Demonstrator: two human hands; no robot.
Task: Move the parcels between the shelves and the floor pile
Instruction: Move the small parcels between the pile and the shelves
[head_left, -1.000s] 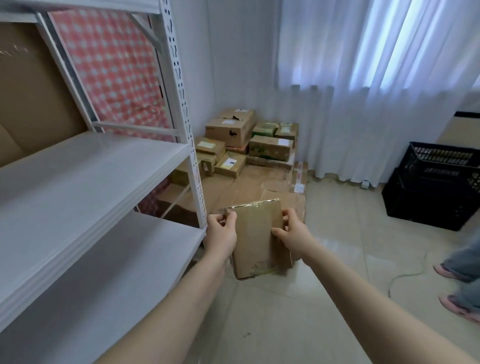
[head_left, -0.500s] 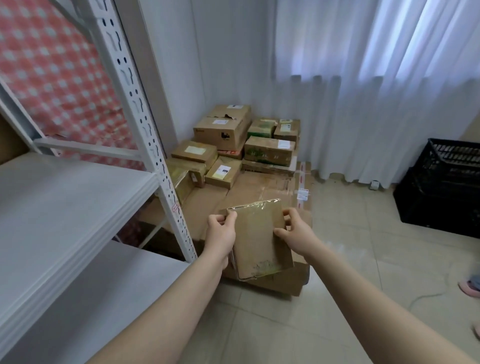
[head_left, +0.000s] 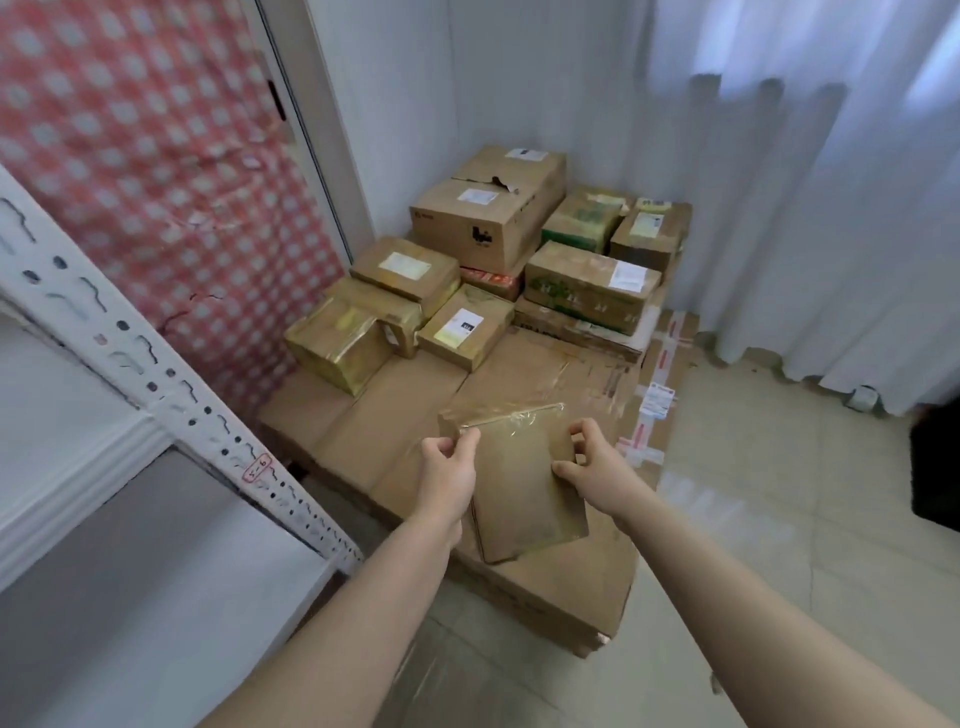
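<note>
Cardboard parcel (head_left: 519, 488) w/ glossy clear tape, matt cardboard boxes (head_left: 483, 218), white painted metal shelf upright (head_left: 156, 374), glossy floor tiles (head_left: 779, 519)

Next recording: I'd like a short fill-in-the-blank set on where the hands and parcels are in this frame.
1. The flat parcel is gripped by ____ hands, the left hand and the right hand.
2. The shelf unit stands on the person's ____ side.
3. The floor pile of boxes rests on flattened cardboard in the room's ____.

Missing words: both; left; corner.
</note>
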